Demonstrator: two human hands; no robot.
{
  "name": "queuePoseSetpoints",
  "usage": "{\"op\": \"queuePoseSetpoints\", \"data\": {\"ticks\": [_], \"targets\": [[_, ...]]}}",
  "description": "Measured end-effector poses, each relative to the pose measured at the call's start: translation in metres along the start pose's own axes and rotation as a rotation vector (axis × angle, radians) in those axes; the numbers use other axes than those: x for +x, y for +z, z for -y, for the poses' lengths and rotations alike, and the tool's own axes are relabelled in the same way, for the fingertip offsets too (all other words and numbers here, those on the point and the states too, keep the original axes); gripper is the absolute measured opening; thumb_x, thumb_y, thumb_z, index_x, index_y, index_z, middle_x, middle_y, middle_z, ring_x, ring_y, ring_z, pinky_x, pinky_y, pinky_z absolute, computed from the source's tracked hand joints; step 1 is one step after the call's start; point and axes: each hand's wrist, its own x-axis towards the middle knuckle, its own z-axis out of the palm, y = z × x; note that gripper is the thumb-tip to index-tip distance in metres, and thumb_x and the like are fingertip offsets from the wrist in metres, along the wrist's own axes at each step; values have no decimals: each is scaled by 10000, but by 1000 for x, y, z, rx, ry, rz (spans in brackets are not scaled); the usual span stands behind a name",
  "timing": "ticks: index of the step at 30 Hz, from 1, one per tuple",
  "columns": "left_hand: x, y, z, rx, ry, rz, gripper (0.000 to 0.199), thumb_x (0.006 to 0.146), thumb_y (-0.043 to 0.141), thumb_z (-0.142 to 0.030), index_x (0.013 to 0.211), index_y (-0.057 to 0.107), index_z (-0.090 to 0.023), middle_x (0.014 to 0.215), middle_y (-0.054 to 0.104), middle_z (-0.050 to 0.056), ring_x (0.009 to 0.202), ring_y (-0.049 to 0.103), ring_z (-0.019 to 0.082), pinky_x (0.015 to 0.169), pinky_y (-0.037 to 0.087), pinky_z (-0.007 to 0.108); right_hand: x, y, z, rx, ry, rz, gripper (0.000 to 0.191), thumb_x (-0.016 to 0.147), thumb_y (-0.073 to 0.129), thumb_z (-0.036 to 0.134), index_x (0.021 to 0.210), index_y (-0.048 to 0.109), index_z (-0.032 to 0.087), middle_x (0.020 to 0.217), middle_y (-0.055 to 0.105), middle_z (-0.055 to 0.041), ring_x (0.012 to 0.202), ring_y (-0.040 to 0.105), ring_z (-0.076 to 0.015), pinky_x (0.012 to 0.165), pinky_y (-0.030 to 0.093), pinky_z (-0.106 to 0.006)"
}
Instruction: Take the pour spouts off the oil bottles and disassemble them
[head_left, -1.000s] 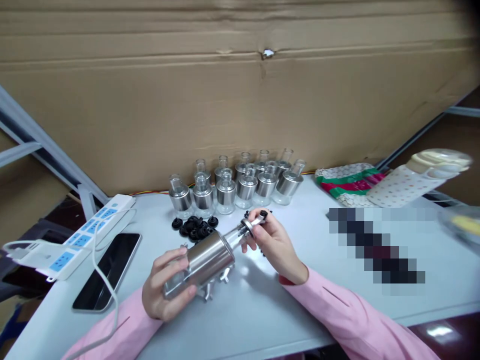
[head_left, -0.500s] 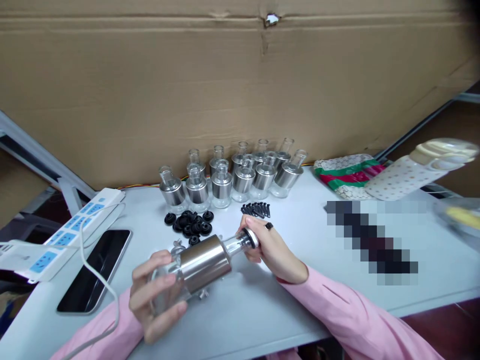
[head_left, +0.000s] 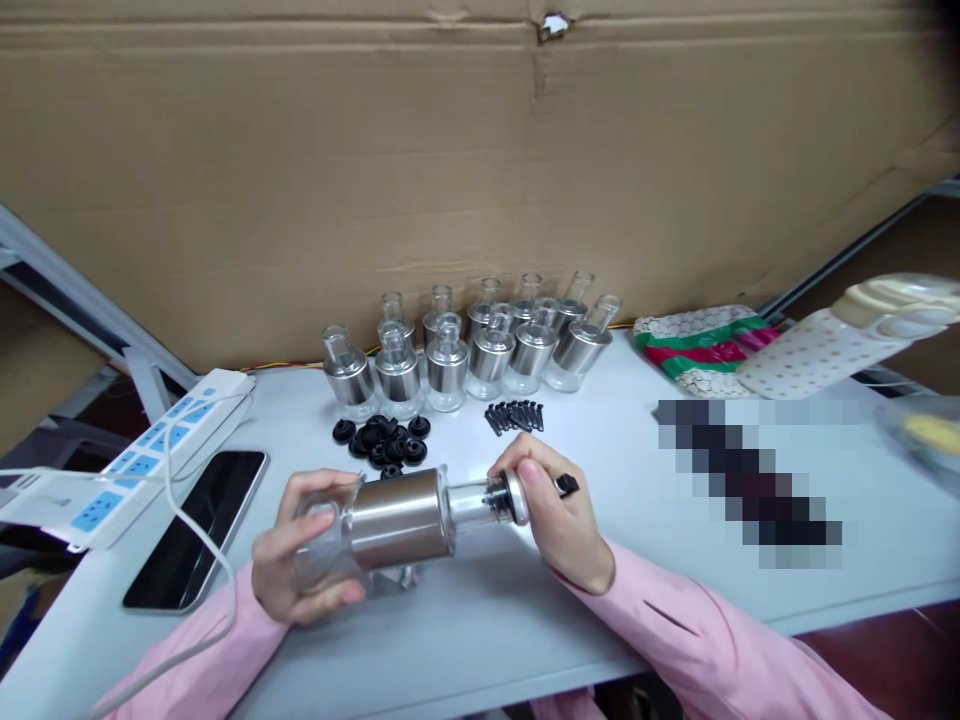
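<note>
A glass bottle with a brushed steel sleeve (head_left: 401, 518) lies sideways in the air above the table. My left hand (head_left: 286, 562) is wrapped round its clear base. At the neck's mouth sits a silver-topped stopper (head_left: 516, 497) with black ribs inside the glass, and my right hand (head_left: 564, 515) grips its top. A small black piece (head_left: 566, 486) shows between the right hand's fingers. Behind the hands, black round stoppers (head_left: 386, 440) lie in a heap, beside a bunch of small black slim parts (head_left: 514, 415). Shiny bits under the bottle are partly hidden.
Several steel-sleeved glass bottles (head_left: 448, 370) stand in rows before the cardboard wall (head_left: 337, 170). To the left are a power strip (head_left: 161, 455), a phone (head_left: 196, 530) and a white cable (head_left: 196, 550). A dotted flask (head_left: 799, 350) and patterned bag (head_left: 686, 350) lie right.
The bottle has turned closer to level, its neck end shifting slightly right and down. My right hand has moved right with the stopper, and its thumb now presses on the top.
</note>
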Motion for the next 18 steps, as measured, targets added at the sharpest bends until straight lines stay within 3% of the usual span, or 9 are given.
{"op": "queuePoseSetpoints", "data": {"ticks": [1,3,6,9,11,13,15,18], "targets": [[2,3,-4,-116,-28,9,461,774,641,-440,1190,479,-324,1055,573,80,905,590,229,661,562,355,-1,-1,1,-37,-66,1,277,903,409,291,680,536,187,473,508,43,409,459,-76,412,357,-184],[6,7,-14,-312,-226,-22,379,807,593,-447,1128,504,-266,979,586,88,896,581,240,649,554,352,-1,-3,3,-120,-227,16,218,889,406,228,723,544,197,479,515,45,390,454,-76,397,351,-186],[12,9,-29,-467,-761,-50,375,774,578,-552,974,528,-238,905,584,53,761,598,201,583,517,285,2,-6,4,-195,-519,69,185,885,376,221,811,545,203,514,506,23,404,445,-96,397,353,-211],[23,7,-41,-653,-1201,64,397,764,544,-602,927,500,-242,736,537,-14,484,476,88,397,353,163,7,-7,1,-199,-754,129,206,900,335,245,922,533,192,492,418,28,402,385,-119,399,325,-249],[28,6,-46,-747,-1345,134,382,763,541,-594,902,485,-242,671,496,-37,417,392,55,360,235,123,9,-7,-2,-207,-847,147,227,909,322,248,982,524,178,477,365,40,395,336,-126,402,295,-266],[29,6,-47,-758,-1383,139,373,767,533,-586,895,485,-239,657,483,-39,409,380,52,359,204,116,9,-7,-5,-196,-876,143,233,911,324,248,1000,525,171,476,356,42,394,326,-127,405,288,-269],[25,6,-44,-671,-1294,78,377,774,531,-584,920,501,-238,701,515,-21,451,444,76,371,286,140,8,-7,-7,-157,-820,107,210,907,344,238,958,541,183,487,395,35,397,366,-121,404,315,-256],[15,6,-35,-428,-884,-72,377,762,593,-547,956,541,-228,879,585,43,725,591,181,557,490,243,6,-8,-8,-136,-540,29,198,901,389,244,818,565,204,518,499,22,421,465,-108,417,373,-223]]}}
